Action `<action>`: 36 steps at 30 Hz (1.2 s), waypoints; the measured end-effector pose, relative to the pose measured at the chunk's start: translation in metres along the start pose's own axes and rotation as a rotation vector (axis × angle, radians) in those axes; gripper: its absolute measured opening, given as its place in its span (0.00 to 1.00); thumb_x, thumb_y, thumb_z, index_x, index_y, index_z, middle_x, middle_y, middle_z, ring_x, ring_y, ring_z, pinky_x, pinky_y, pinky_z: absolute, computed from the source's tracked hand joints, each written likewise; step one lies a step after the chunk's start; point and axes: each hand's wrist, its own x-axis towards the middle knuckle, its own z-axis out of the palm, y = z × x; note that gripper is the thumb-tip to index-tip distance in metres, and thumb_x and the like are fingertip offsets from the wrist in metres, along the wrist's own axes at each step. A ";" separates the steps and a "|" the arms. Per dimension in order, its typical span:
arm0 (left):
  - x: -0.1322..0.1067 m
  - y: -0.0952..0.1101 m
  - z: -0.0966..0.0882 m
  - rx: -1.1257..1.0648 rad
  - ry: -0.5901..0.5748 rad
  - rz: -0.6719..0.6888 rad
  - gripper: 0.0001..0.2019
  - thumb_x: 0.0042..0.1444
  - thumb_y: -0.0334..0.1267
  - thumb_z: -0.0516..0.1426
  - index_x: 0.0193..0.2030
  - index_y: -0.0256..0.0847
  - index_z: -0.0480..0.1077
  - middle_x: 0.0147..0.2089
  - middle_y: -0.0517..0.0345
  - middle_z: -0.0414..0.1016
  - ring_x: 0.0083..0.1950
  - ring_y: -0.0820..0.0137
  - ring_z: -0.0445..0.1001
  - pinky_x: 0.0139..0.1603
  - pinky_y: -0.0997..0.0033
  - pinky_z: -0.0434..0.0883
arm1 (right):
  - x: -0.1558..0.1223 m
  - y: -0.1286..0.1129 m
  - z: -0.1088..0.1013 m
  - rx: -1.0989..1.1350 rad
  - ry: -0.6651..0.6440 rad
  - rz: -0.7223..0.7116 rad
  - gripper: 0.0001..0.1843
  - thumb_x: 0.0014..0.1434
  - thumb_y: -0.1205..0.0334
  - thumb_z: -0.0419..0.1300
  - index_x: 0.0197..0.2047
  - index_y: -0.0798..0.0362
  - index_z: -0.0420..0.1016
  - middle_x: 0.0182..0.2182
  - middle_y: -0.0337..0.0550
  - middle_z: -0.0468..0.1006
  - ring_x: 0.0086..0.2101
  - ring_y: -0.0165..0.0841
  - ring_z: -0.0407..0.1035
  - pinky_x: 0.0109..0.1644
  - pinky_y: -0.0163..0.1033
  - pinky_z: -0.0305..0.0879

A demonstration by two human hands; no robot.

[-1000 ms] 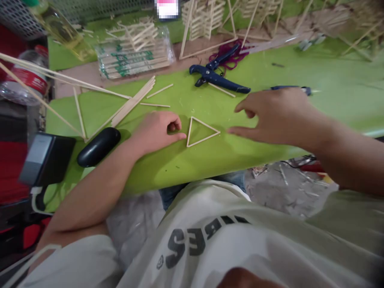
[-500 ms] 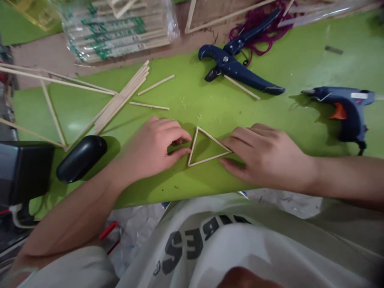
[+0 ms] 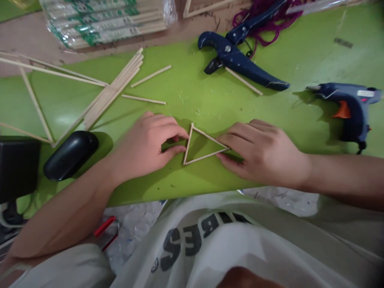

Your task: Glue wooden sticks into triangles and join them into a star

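Observation:
A small triangle of thin wooden sticks point(image 3: 204, 156) lies on the green tabletop, between my two hands. My right hand point(image 3: 264, 154) has its thumb and fingers around the triangle's right corner, pinching it. At the opposite side, my left hand point(image 3: 150, 142) has its thumb and index finger apart, with the fingertips at the left stick; whether they press on it I cannot tell. The other fingers of the left hand curl underneath, partly hidden.
Beyond my hands lie a bundle of sticks point(image 3: 114, 90), loose cut sticks point(image 3: 144, 99) and a blue cutter point(image 3: 237, 60). A glue gun point(image 3: 357, 104) lies at right, a black oval case point(image 3: 71, 155) at left. Packaged sticks point(image 3: 105, 24) and purple cord point(image 3: 270, 30) are at the back.
The view has shifted slightly. My left fingertips have come closer to the triangle's left stick, and my right thumb and fingers have closed in on its right corner.

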 end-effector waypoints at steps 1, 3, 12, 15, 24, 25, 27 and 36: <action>0.000 0.000 0.000 -0.010 -0.003 0.002 0.10 0.76 0.50 0.63 0.52 0.51 0.83 0.46 0.54 0.86 0.48 0.56 0.82 0.52 0.51 0.70 | 0.000 0.000 0.000 0.003 -0.002 0.005 0.09 0.72 0.62 0.66 0.49 0.59 0.85 0.40 0.50 0.86 0.32 0.40 0.76 0.36 0.49 0.68; 0.000 0.000 0.000 -0.022 -0.010 -0.004 0.10 0.76 0.50 0.63 0.52 0.51 0.83 0.46 0.54 0.86 0.49 0.56 0.82 0.52 0.52 0.71 | 0.000 -0.001 0.000 0.007 -0.003 0.019 0.10 0.72 0.62 0.66 0.50 0.60 0.85 0.40 0.50 0.86 0.33 0.40 0.76 0.37 0.48 0.69; 0.000 0.001 0.000 -0.026 -0.018 -0.053 0.11 0.74 0.53 0.63 0.50 0.52 0.82 0.46 0.53 0.85 0.50 0.54 0.82 0.53 0.51 0.73 | 0.002 0.001 0.000 -0.008 0.005 -0.086 0.13 0.75 0.54 0.66 0.56 0.51 0.85 0.50 0.55 0.86 0.42 0.44 0.78 0.42 0.49 0.72; 0.000 0.000 0.001 -0.030 -0.009 -0.043 0.11 0.75 0.53 0.63 0.50 0.51 0.82 0.46 0.53 0.85 0.49 0.55 0.82 0.53 0.52 0.73 | 0.001 0.002 0.003 -0.004 -0.038 -0.089 0.18 0.76 0.48 0.66 0.59 0.50 0.85 0.51 0.55 0.86 0.45 0.46 0.78 0.45 0.51 0.73; 0.000 0.002 0.001 -0.029 -0.005 -0.057 0.10 0.74 0.52 0.64 0.49 0.52 0.82 0.45 0.54 0.84 0.49 0.55 0.82 0.54 0.51 0.73 | -0.001 0.004 0.006 0.024 -0.063 -0.099 0.24 0.76 0.45 0.65 0.62 0.55 0.83 0.51 0.58 0.85 0.47 0.48 0.77 0.48 0.53 0.75; 0.000 0.002 0.001 -0.026 -0.009 -0.060 0.10 0.74 0.53 0.64 0.49 0.52 0.82 0.45 0.54 0.84 0.49 0.55 0.82 0.55 0.51 0.73 | -0.001 0.004 0.006 0.026 -0.061 -0.102 0.24 0.76 0.45 0.65 0.62 0.56 0.83 0.51 0.58 0.85 0.47 0.48 0.77 0.48 0.53 0.75; 0.000 0.001 0.001 -0.022 -0.005 -0.056 0.10 0.74 0.52 0.64 0.50 0.52 0.82 0.45 0.54 0.84 0.49 0.55 0.82 0.54 0.51 0.72 | -0.001 0.004 0.006 0.025 -0.051 -0.111 0.26 0.76 0.45 0.66 0.62 0.59 0.83 0.50 0.60 0.85 0.46 0.49 0.77 0.47 0.53 0.75; -0.001 0.003 0.000 -0.011 0.029 -0.005 0.09 0.74 0.46 0.65 0.55 0.49 0.83 0.45 0.55 0.85 0.48 0.58 0.82 0.51 0.57 0.71 | 0.000 0.004 0.006 -0.004 -0.042 -0.135 0.29 0.76 0.43 0.65 0.62 0.63 0.82 0.51 0.61 0.84 0.46 0.48 0.77 0.47 0.52 0.75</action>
